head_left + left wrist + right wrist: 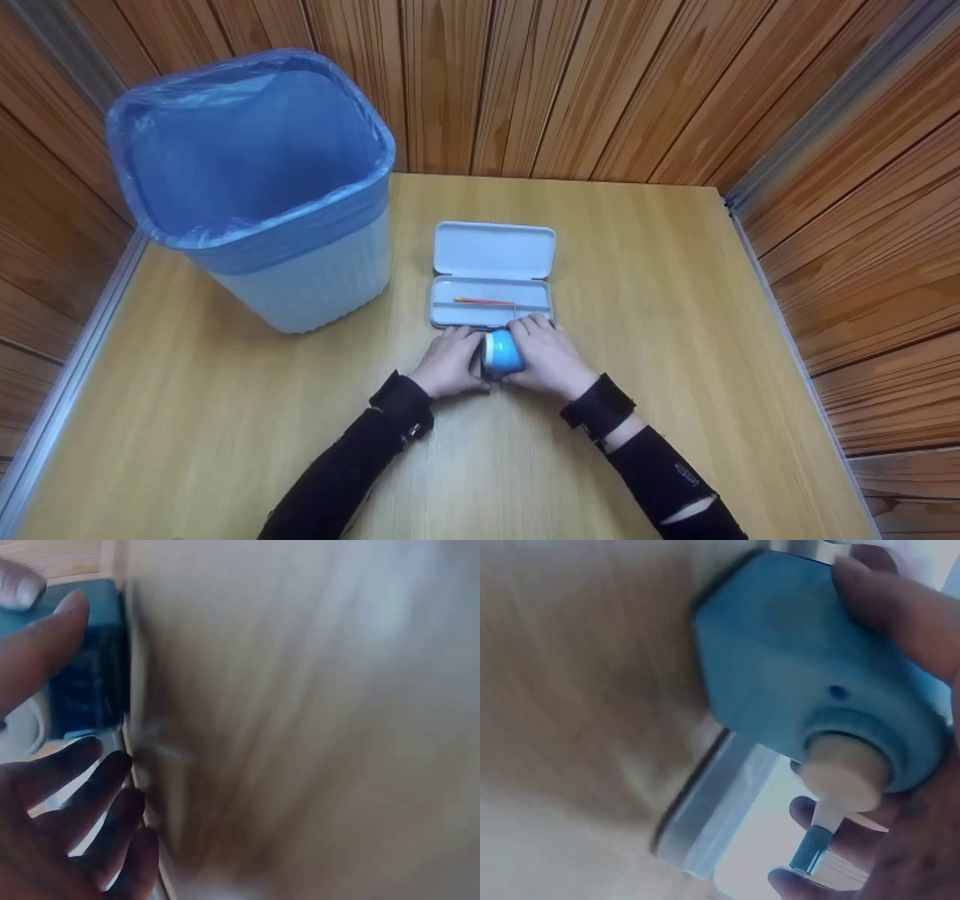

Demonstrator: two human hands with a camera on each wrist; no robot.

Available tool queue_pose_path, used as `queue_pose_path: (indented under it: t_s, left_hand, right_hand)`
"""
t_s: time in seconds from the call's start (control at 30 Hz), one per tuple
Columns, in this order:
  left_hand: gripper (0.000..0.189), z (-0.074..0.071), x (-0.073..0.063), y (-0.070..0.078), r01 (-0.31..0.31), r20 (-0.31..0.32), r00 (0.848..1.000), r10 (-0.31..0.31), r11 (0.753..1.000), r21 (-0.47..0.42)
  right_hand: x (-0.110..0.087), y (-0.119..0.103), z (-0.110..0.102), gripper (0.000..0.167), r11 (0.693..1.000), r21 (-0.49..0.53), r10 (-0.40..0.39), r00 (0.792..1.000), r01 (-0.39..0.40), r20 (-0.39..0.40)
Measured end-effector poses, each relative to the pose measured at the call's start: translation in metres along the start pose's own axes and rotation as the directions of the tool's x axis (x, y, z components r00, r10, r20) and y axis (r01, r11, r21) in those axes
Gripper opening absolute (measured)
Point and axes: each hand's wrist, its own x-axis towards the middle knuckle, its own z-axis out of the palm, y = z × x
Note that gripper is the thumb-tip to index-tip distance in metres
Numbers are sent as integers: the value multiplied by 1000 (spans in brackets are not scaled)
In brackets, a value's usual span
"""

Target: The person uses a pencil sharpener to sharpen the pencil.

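Note:
A blue pencil sharpener (504,352) with a crank handle (814,847) stands on the wooden table between the two hands. My right hand (551,356) grips it from the right, thumb on its body in the right wrist view. Close on its left side is my left hand (448,364); in the left wrist view its thumb overlaps the blue body and the other fingers are spread loosely apart from it. Just beyond the fingertips lies a white pencil case (441,313), its lid (493,250) folded back. A thin red-orange pencil (484,301) rests inside the case.
At the back left stands a tall whitish bin (315,289) lined with a blue bag (247,142). Wood-panelled walls (585,90) close off the table at the back and both sides, with metal strips (787,315) along the side edges.

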Motion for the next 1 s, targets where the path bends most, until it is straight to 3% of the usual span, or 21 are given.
queue_pose_path:
  t_s: [0.13, 0.37, 0.67, 1.0]
  left_hand:
    - [77, 4, 2, 1, 4, -29, 1000, -4, 1000, -16]
    - [75, 6, 10, -1, 14, -27, 999, -16, 999, -52]
    - [58, 4, 13, -2, -3, -59, 998, 4, 1000, 16]
    - [49, 4, 9, -3, -27, -123, 992, 30, 999, 28]
  right_hand:
    - [1, 0, 4, 71, 999, 46, 25, 1000, -26, 17]
    - [2, 1, 4, 71, 996, 82, 41, 998, -44, 49]
    - [2, 1, 2, 69, 994, 95, 46, 998, -50, 46]
    - [2, 0, 2, 66, 993, 102, 61, 997, -66, 51]
